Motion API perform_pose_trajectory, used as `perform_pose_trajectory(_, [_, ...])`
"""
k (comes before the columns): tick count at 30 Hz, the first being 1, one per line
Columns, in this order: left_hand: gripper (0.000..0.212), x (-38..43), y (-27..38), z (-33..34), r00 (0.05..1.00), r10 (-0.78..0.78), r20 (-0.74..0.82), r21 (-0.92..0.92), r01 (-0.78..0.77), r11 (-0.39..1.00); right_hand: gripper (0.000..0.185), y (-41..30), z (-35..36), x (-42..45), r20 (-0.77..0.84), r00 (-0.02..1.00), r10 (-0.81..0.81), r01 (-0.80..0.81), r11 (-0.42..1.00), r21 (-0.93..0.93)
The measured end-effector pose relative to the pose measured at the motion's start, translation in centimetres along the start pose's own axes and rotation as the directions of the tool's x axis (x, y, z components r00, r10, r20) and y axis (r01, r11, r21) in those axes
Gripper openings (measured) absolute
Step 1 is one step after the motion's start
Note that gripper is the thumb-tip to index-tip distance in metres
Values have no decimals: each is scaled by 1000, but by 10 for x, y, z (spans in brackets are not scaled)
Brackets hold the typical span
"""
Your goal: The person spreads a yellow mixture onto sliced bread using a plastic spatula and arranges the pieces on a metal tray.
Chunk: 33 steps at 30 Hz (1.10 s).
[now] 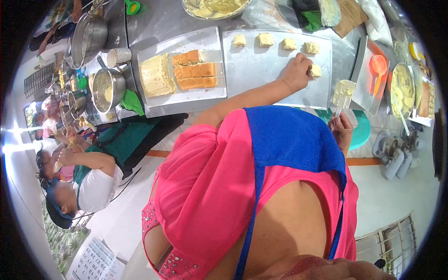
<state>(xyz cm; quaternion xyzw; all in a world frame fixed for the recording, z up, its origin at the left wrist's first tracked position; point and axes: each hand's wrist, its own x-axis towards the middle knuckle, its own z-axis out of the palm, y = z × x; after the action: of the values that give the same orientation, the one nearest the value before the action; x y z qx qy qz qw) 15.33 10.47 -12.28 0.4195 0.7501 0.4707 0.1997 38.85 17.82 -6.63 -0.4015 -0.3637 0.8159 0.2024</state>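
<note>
My left hand (297, 72) reaches over the right metal tray (259, 82), its fingertips on the left side of a small frosted cake square (315, 71). Four more coated squares stand in a row along that tray's far side, among them one (312, 48) just beyond my fingers. In my right hand (341, 126), near the table edge, is the handle of a spatula (344, 94) with pale frosting on its broad blade. The left tray (157, 107) bears a frosted cake slab (156, 75) and a cut sponge cake (195, 75) with a browned top.
A frosting bowl (215, 8) stands beyond the trays. At right are an orange measuring scoop (378, 66) and another bowl (402, 92) of frosting. A steel bowl (109, 91), a cup (119, 57) and a green cloth (132, 102) lie left. Other people work along the table at left.
</note>
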Motion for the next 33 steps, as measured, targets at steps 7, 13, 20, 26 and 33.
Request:
perform_pose_trajectory(7, [37, 0, -7, 3, 998, 52, -25, 49, -50, 998, 29, -4, 4, 1, 7, 1000, 23, -23, 1000, -13])
perform_pose_trajectory(13, [32, 2, -3, 1, 1000, 30, 0, 22, -30, 999, 29, -5, 9, 0, -38, 999, 28, -30, 998, -51])
perform_pose_trajectory(20, [32, 5, -12, 7, 996, 80, -51, 27, -78, 997, 28, -4, 8, 3, -47, 998, 52, -53, 998, -35])
perform_pose_trajectory(26, [28, 4, -10, 14, 995, 24, -94, 86, -16, 996, 25, 1, 5, -1, -32, 999, 23, -22, 999, 25])
perform_pose_trajectory(33, [32, 12, -6, 18, 996, -42, -78, 150, 53, 987, 25, -1, 4, -5, -17, 1000, 7, -7, 1000, 29])
